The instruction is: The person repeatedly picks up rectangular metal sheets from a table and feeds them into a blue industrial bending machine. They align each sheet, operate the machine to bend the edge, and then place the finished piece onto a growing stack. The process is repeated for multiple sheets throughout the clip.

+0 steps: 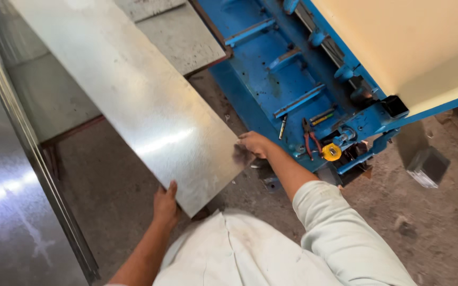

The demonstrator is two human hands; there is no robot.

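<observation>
Both hands grip the galvanized metal sheet [139, 100] at its near end: left hand [165, 204] fingers pinch the corner, right hand [254, 144] fingers clamp the side edge. Bare skin on raw edges, so one slip could slice a finger.

Red-handled pliers [309, 139] and yellow tape measure [331, 152] lie on blue machine [271, 79].

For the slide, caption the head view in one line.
Both hands, left hand and right hand, grip the near end of a galvanized metal sheet beside a blue machine.
</observation>
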